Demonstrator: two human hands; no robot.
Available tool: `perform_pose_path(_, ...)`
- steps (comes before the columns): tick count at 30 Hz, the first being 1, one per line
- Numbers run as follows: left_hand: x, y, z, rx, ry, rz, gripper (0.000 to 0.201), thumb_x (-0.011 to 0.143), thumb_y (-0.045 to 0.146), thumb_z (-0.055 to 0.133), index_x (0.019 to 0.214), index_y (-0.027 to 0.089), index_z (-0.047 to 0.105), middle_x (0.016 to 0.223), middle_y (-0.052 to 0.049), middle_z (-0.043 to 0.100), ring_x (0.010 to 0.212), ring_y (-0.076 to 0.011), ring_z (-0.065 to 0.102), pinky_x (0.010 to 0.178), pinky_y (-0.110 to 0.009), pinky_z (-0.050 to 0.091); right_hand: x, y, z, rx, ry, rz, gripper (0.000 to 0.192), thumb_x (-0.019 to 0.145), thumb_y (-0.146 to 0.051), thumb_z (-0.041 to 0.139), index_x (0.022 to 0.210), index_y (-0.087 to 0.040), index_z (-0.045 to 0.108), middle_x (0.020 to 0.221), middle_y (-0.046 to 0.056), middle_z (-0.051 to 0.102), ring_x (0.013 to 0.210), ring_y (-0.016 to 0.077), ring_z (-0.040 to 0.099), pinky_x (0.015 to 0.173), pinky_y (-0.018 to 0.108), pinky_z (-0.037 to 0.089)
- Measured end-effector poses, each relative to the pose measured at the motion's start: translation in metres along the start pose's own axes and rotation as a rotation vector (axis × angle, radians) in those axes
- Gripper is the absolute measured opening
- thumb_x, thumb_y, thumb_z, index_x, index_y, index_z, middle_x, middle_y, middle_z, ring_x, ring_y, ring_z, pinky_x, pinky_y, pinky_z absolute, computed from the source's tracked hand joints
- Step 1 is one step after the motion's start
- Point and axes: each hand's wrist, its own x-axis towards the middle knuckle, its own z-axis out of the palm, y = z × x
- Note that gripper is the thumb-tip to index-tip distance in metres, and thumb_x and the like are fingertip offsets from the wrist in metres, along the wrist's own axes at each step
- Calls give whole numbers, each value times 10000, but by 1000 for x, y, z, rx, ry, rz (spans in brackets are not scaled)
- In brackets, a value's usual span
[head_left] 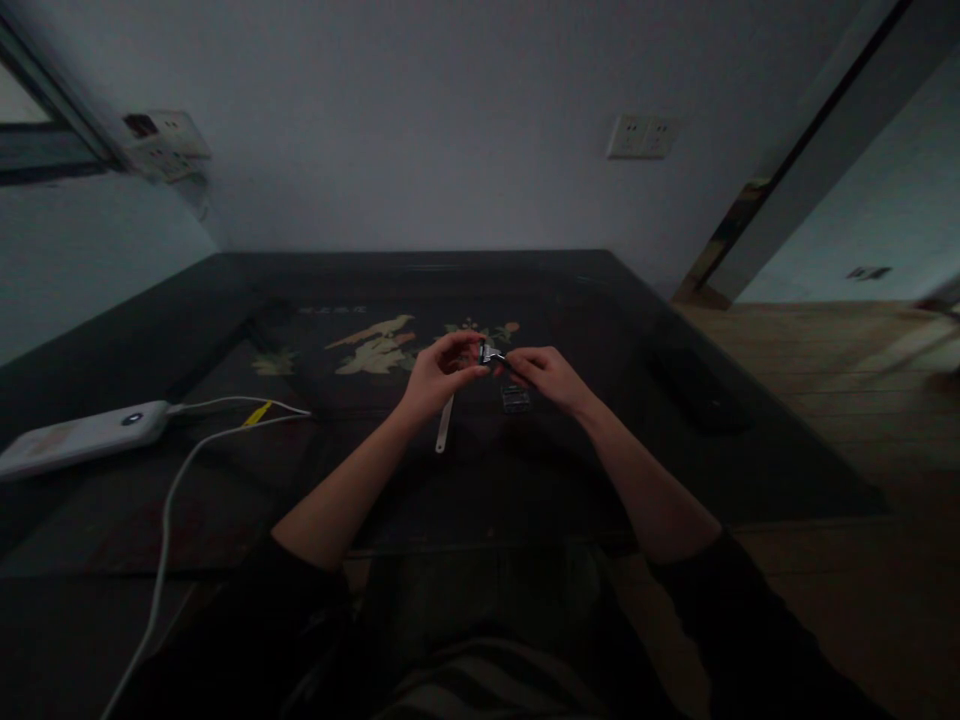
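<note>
Above the middle of the dark table, both hands meet on a small razor (491, 355) with a silver head and a dark handle. My left hand (442, 372) pinches the head end between thumb and fingers. Closed round the handle is my right hand (546, 374), which hides much of it. A small clear plastic case (515, 399) lies on the table just below the right hand. Under the left wrist is a thin metal ruler-like strip (444, 428) with a hole in its near end; its far part is hidden.
The glossy dark table (480, 500) carries a bird-and-flower picture (375, 347). A white power bank (86, 440) with a white cable (166, 520) and yellow tag (257, 414) lies left. At right is a dark, flat object (697, 390). Behind stands a wall with a socket (643, 137).
</note>
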Motion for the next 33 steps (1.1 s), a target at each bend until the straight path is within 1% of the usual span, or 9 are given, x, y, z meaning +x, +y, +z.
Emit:
perform_pose_path(7,0,0,-1,-9,10,2,418,630,271,796,1012,167,662,852,-22,647,808,-140,622,712,-263,522,1,1,3,-100,94,-40,555,857,-652,494,785,-134,678,558,-32,429,522,95,364,510,256,244)
perform_pose_path(11,0,1,-1,-15,16,-9,426,622,258,801,1013,161,664,845,-19,641,810,-137,618,736,-271,525,1,1,3,-118,111,-36,569,855,-667,483,791,-136,678,551,-37,405,520,96,348,510,257,234)
perform_pose_path(14,1,0,0,-19,19,-15,449,609,267,810,1021,165,665,865,-24,647,808,-140,617,714,-262,520,0,1,2,-134,100,-35,586,855,-675,473,788,-131,680,548,-38,387,519,98,338,506,259,221)
perform_pose_path(20,1,-2,0,-41,23,-15,459,616,278,809,1039,172,666,892,-33,662,817,-146,622,724,-272,520,0,-4,1,-148,86,-45,565,872,-654,466,792,-137,680,555,-36,396,531,101,352,515,254,242)
perform_pose_path(24,0,-1,1,-75,32,-10,467,606,287,814,1037,178,670,917,-39,676,839,-149,632,769,-288,533,0,-4,2,-119,74,-46,545,875,-644,473,796,-140,667,556,-36,419,523,96,363,508,252,249)
perform_pose_path(29,-1,3,3,-97,37,-18,455,610,283,804,1031,181,665,1053,-72,685,941,-180,641,845,-325,527,1,-2,6,-53,61,-52,554,862,-665,471,797,-144,646,568,-32,450,523,97,388,516,248,280)
perform_pose_path(31,0,3,2,-110,40,-29,456,602,272,807,1023,177,660,1036,-68,686,937,-182,643,849,-327,524,1,-2,6,-47,57,-43,560,858,-672,468,800,-143,643,571,-30,455,524,100,394,516,248,282)
perform_pose_path(33,0,2,2,-109,36,-32,455,599,272,809,1013,171,649,975,-55,685,898,-173,645,818,-313,525,1,-3,6,-66,54,-37,565,859,-674,463,808,-142,647,572,-28,459,524,102,393,514,249,278)
